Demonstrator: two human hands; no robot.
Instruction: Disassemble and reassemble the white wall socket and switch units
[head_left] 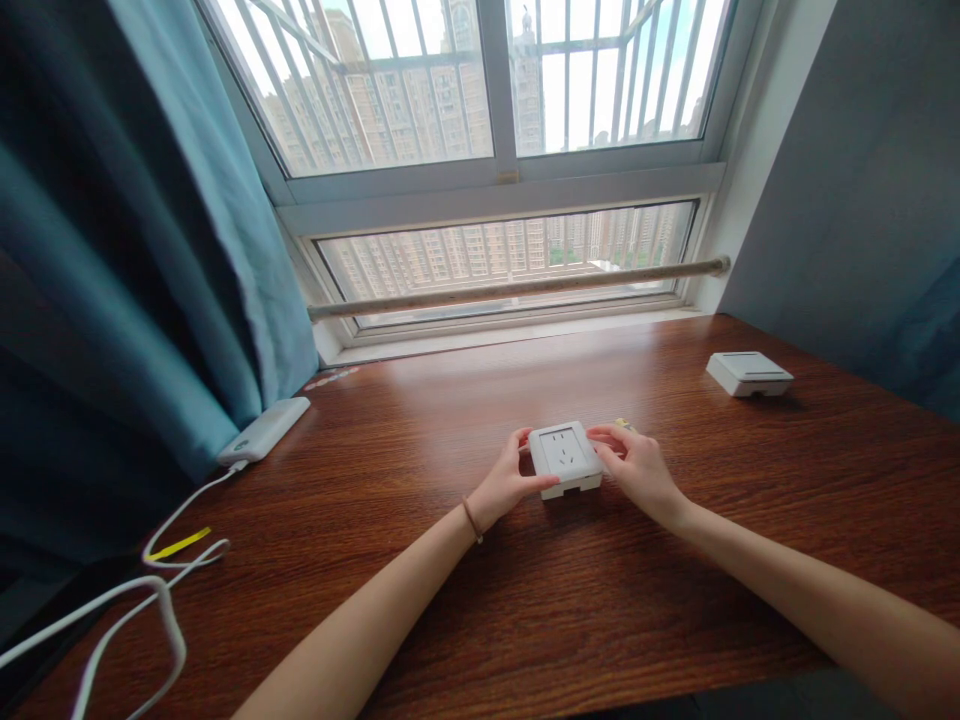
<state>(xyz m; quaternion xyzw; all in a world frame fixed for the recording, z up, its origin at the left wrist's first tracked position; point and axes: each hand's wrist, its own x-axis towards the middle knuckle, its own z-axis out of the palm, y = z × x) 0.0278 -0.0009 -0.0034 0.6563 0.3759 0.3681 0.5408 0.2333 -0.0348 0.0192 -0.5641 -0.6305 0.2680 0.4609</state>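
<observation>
A white wall socket [564, 452] with several dark slots in its face lies on the wooden table, slots up, in the head view. My left hand [508, 480] grips its left side, thumb along the front edge and fingers behind. On the opposite side, my right hand [636, 466] has its fingers bent and touching the right edge of the socket. A small yellow thing [623, 424] shows just behind the right fingers; its kind is too small to make out. A hair-tie-like band circles my left wrist.
A second white box [750, 372] sits at the right back of the table [420, 600]. Far left, a white power strip or adapter [264, 432] with a white cable [169, 620] lies by the blue curtain [202, 200]. A yellow strip [180, 544] is near the cable. Behind stands a barred window.
</observation>
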